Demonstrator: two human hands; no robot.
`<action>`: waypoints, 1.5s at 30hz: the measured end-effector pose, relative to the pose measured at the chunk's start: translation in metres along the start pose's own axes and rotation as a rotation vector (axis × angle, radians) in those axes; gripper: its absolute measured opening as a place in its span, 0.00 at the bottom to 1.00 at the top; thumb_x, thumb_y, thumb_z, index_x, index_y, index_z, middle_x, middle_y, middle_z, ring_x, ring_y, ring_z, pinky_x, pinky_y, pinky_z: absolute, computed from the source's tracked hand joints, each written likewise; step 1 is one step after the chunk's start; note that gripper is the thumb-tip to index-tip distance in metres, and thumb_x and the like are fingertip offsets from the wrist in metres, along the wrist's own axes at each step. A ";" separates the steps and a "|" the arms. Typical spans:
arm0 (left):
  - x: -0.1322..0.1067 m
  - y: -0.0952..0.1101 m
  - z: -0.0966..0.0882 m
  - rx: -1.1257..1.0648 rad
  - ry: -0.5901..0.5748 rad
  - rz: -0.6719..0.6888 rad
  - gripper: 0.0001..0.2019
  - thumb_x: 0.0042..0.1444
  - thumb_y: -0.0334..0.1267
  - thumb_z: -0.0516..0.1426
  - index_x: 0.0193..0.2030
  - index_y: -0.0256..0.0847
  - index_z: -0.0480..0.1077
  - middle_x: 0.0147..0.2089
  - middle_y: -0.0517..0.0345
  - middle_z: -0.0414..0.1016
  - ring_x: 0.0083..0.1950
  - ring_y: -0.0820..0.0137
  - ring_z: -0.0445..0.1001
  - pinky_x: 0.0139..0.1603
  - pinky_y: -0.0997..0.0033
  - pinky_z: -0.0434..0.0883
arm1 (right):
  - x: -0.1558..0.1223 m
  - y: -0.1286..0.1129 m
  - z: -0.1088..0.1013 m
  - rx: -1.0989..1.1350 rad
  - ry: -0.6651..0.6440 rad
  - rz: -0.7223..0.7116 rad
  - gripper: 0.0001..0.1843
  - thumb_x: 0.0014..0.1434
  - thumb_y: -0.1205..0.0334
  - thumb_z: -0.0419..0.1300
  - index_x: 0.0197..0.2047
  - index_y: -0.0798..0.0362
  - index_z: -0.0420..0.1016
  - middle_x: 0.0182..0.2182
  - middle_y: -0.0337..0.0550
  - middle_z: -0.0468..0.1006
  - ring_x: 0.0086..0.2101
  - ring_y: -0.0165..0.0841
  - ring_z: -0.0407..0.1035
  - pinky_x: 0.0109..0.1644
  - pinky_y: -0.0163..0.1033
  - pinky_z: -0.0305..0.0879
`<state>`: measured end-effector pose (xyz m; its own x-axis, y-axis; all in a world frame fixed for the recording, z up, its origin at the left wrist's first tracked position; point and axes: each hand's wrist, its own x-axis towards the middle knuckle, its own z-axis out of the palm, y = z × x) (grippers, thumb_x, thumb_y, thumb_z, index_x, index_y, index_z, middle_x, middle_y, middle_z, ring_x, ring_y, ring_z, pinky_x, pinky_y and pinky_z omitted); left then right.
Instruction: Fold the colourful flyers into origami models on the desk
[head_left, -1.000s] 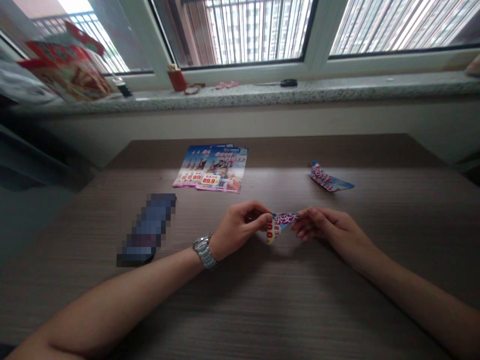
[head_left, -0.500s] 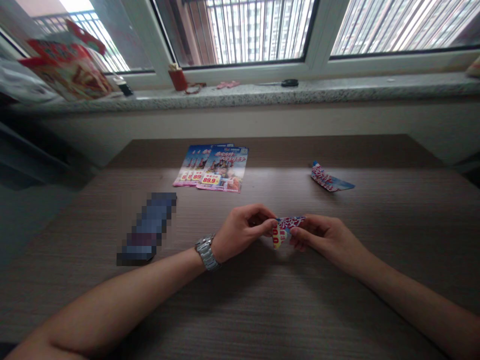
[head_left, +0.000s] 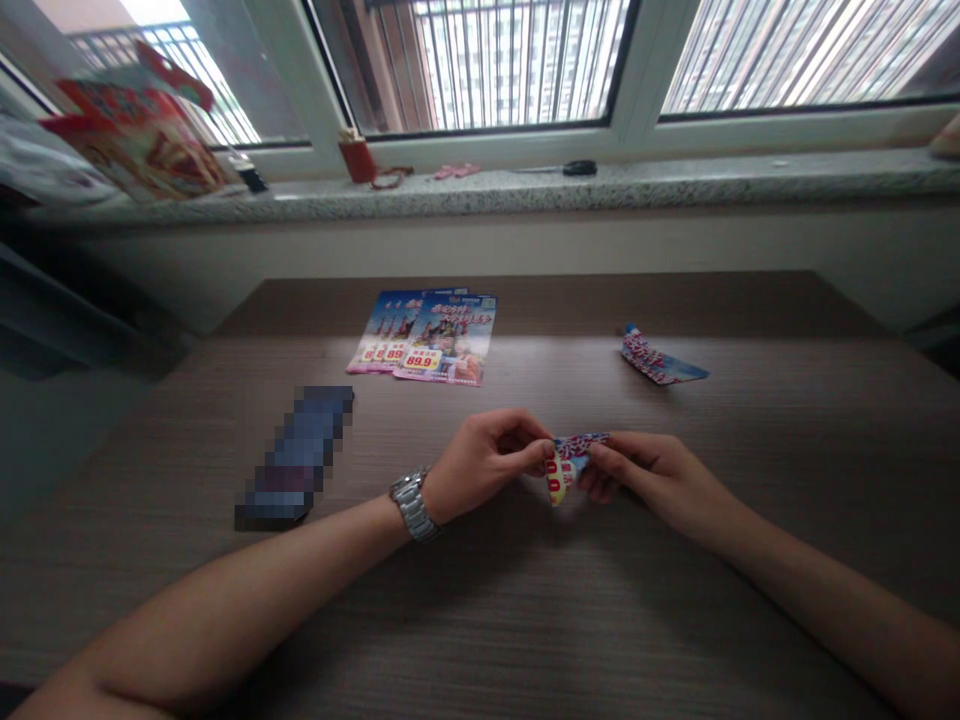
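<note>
A small folded flyer [head_left: 568, 463], printed in red, blue and yellow, is pinched between both my hands just above the wooden table [head_left: 675, 600]. My left hand [head_left: 487, 460], with a metal watch at the wrist, grips its left side with curled fingers. My right hand [head_left: 645, 472] pinches its right side, thumb on top. The two hands nearly touch, and most of the flyer is hidden by my fingers.
A fanned stack of flat flyers [head_left: 427, 337] lies farther back at centre. Another folded flyer [head_left: 658, 358] rests at the back right. A pixelated dark object [head_left: 295, 458] lies to the left. The stone window sill [head_left: 525, 190] holds colourful packaging [head_left: 135, 135] and small items.
My right hand has slid leftward along the flyer toward my left hand, so the visible span of paper between them has shrunk. Everything else on the table stays put.
</note>
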<state>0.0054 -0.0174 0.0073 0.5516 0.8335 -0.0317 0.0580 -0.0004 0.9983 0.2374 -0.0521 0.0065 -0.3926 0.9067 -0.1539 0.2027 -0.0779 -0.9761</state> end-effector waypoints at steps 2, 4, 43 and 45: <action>0.000 0.000 0.000 -0.012 0.004 -0.005 0.12 0.59 0.41 0.64 0.41 0.32 0.75 0.35 0.54 0.79 0.34 0.74 0.78 0.38 0.76 0.77 | 0.001 0.001 -0.001 0.011 -0.005 0.003 0.24 0.66 0.43 0.56 0.35 0.55 0.79 0.29 0.44 0.81 0.30 0.33 0.75 0.37 0.37 0.72; 0.000 0.001 0.000 -0.015 0.008 -0.010 0.12 0.59 0.41 0.64 0.41 0.32 0.75 0.35 0.54 0.79 0.34 0.75 0.78 0.38 0.77 0.77 | 0.001 0.001 -0.002 0.014 0.020 0.012 0.25 0.65 0.41 0.55 0.35 0.55 0.78 0.29 0.44 0.81 0.30 0.33 0.75 0.37 0.38 0.73; 0.000 -0.001 -0.001 0.002 -0.070 -0.056 0.13 0.59 0.43 0.64 0.35 0.34 0.70 0.32 0.56 0.79 0.32 0.76 0.77 0.33 0.80 0.71 | -0.001 -0.002 0.002 -0.150 0.074 0.008 0.17 0.62 0.46 0.60 0.36 0.51 0.80 0.30 0.42 0.83 0.30 0.35 0.76 0.35 0.37 0.71; 0.000 -0.001 -0.001 -0.026 -0.058 -0.057 0.13 0.59 0.43 0.64 0.36 0.34 0.70 0.34 0.54 0.79 0.33 0.75 0.78 0.35 0.79 0.72 | -0.001 0.000 0.003 -0.136 0.062 0.025 0.17 0.62 0.46 0.60 0.38 0.52 0.80 0.31 0.42 0.83 0.30 0.35 0.76 0.36 0.37 0.71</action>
<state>0.0050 -0.0168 0.0059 0.5950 0.7986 -0.0910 0.0696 0.0616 0.9957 0.2352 -0.0548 0.0064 -0.3305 0.9294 -0.1642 0.3333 -0.0478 -0.9416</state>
